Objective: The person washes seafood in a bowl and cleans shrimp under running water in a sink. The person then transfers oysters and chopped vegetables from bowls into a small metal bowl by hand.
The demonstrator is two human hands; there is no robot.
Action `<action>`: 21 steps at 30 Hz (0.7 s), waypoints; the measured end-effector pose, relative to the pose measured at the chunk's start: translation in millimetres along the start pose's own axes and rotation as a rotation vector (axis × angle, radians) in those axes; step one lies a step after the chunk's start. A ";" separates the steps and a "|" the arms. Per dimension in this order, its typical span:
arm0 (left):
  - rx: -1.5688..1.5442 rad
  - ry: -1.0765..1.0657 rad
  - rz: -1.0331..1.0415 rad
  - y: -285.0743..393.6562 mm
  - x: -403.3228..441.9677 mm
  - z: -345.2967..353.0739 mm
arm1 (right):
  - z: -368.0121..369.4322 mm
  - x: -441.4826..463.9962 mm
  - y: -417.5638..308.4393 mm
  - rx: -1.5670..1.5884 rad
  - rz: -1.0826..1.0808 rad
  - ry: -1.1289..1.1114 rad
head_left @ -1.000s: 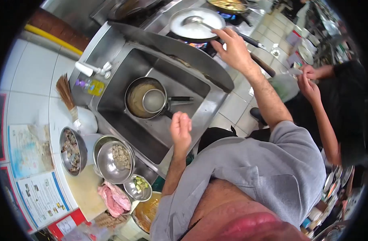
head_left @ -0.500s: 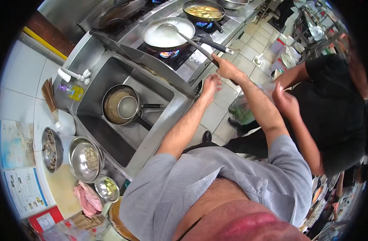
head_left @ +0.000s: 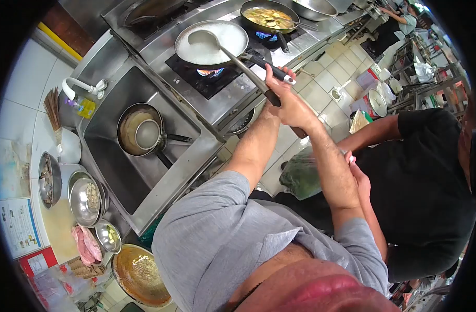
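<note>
My right hand (head_left: 296, 112) is closed round the dark grip of a long ladle (head_left: 201, 43), whose bowl rests in white liquid in a pan (head_left: 183, 61) over a lit burner. My left hand (head_left: 280, 78) is at the end of the black pan handle (head_left: 269, 68), fingers and thumb on either side of it; the palm is partly hidden behind my right hand. My forearms meet near the wrists.
Another pan (head_left: 269, 18) holds sliced food in liquid. In the sink (head_left: 113, 174) lies a pan (head_left: 124, 127) with a strainer. Bowls (head_left: 85, 202), raw meat (head_left: 86, 245) and a round pan (head_left: 139, 273) are at left. A person in black (head_left: 420, 192) stands close at right, near a bag of greens (head_left: 303, 174).
My left hand has moved up and right from beside the stove front to the pan handle. My right hand keeps the ladle, its bowl shifted slightly. The view has shifted; the co-worker appears nearer.
</note>
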State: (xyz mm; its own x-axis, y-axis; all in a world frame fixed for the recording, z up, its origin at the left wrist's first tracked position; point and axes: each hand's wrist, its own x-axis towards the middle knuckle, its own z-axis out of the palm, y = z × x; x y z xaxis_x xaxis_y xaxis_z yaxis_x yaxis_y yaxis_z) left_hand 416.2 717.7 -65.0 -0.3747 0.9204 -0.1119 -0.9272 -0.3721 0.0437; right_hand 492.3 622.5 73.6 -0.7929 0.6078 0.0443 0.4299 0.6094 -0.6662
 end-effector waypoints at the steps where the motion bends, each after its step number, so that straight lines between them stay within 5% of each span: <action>1: -0.010 0.082 0.016 -0.3 0.9 1.1 | 4.6 0.6 4.3 -0.138 -0.129 0.148; 4: 0.112 -0.003 -0.073 28.2 -3.8 -2.2 | -2.1 -3.6 -4.3 -0.187 0.168 0.101; 6: 0.236 0.187 -0.001 39.5 -7.2 1.5 | -1.8 4.0 1.2 -0.208 0.179 0.120; 13: 0.381 0.179 -0.069 90.0 -39.1 -7.1 | 3.4 44.9 33.8 -0.291 0.158 0.151; 15: 0.392 0.100 -0.150 102.4 -42.6 -17.7 | 12.6 55.9 46.5 -0.088 0.092 0.129; 16: 0.404 0.094 -0.164 105.9 -52.4 -6.7 | 9.4 55.4 20.5 0.086 0.259 0.038; 18: 0.689 0.294 -0.070 105.7 -70.0 13.0 | 19.2 61.5 22.6 0.593 0.261 -0.094; 21: 0.605 0.112 -0.064 105.0 -58.7 -13.7 | 19.7 48.9 -2.0 1.307 0.479 -0.117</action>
State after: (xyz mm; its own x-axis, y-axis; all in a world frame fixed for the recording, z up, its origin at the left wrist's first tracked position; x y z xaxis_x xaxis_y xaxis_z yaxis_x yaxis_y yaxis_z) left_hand 340.9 623.0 -67.4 -0.3463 0.9082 -0.2352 -0.7963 -0.1520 0.5855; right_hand 444.2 640.9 62.4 -0.7438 0.5348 -0.4009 0.0082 -0.5925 -0.8055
